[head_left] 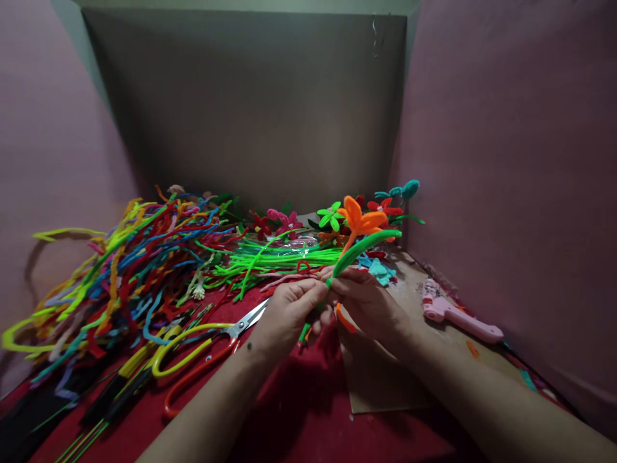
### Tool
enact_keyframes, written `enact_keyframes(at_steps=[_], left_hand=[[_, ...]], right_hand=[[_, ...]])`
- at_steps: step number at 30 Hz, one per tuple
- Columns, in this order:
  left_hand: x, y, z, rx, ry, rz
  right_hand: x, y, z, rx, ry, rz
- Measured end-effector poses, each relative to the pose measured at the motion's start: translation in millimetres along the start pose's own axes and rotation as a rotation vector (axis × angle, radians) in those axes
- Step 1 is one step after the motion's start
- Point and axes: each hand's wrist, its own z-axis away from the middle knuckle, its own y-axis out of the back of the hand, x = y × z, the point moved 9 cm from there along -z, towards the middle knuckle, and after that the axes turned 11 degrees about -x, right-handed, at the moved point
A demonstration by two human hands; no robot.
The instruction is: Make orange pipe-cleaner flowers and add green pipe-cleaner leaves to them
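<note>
Both my hands meet over the middle of the table around an orange pipe-cleaner flower (359,218) with a long green pipe-cleaner leaf (366,244). My left hand (296,308) pinches the green stem between thumb and fingers, and the stem's lower end pokes out below. My right hand (366,302) is closed at the base of the leaf, its fingertips close to the left thumb. An orange end (344,318) shows under the right fingers. The exact grip of the right fingers is partly hidden.
Large scissors (226,331) and yellow-handled pliers (144,354) lie left of my hands, before a heap of coloured pipe cleaners (130,270). Green pipe cleaners (284,256) and finished flowers (289,222) lie behind. A pink glue gun (457,315) rests at right on a brown board (409,276).
</note>
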Motion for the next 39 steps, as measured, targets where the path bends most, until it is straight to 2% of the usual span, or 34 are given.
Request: enact_keyframes(at_steps=[3, 4, 6, 9, 13, 16, 20, 23, 25, 27, 30, 32, 34, 39], left_hand=[[21.0, 16.0, 8.1, 0.274, -0.125, -0.34], [23.9, 17.9, 10.2, 0.319, -0.147, -0.389], [20.1, 19.8, 10.1, 0.326, -0.134, -0.362], [0.2, 17.4, 3.6, 0.207, -0.025, -0.061], [-8.1, 5.5, -2.8, 0.02, -0.019, 0.28], [-10.0, -0.6, -4.8, -0.077, -0.02, 0.364], [-17.8, -5.3, -4.8, -0.155, 0.055, 0.439], [-16.6, -10.0, -3.9, -0.203, 0.077, 0.423], [-13.6, -7.7, -3.6, -0.16, 0.073, 0.254], [-4.5, 4.0, -2.1, 0.003, 0.011, -0.045], [21.3, 16.2, 9.1, 0.292, -0.188, -0.539], [30.9, 15.0, 15.8, 0.389, -0.284, -0.737], [30.2, 17.0, 16.3, 0.404, -0.287, -0.731], [10.8, 24.0, 5.7, 0.299, -0.09, -0.277]], right_hand=[[-0.8, 10.4, 4.4, 0.129, -0.013, 0.127], [-0.8, 10.9, 5.5, 0.145, -0.024, 0.164], [-2.0, 7.6, 6.0, 0.131, -0.032, 0.208], [-8.5, -5.5, 3.8, 0.035, -0.007, 0.22], [-13.4, -15.6, 2.0, -0.033, -0.009, 0.128], [-5.7, -15.2, 1.4, -0.062, -0.054, 0.052], [6.2, -9.5, -0.1, -0.101, -0.076, 0.008], [9.5, -8.1, -1.5, -0.127, -0.071, -0.017], [6.7, -4.7, -1.6, -0.09, -0.042, 0.001], [3.1, 0.5, 0.0, -0.014, -0.025, 0.049], [-0.8, 8.6, 5.4, 0.12, -0.04, 0.143], [-1.3, 9.7, 8.0, 0.16, -0.063, 0.199], [-0.8, 7.6, 7.9, 0.149, -0.06, 0.2], [8.4, 0.7, 2.2, 0.029, -0.058, 0.056]])
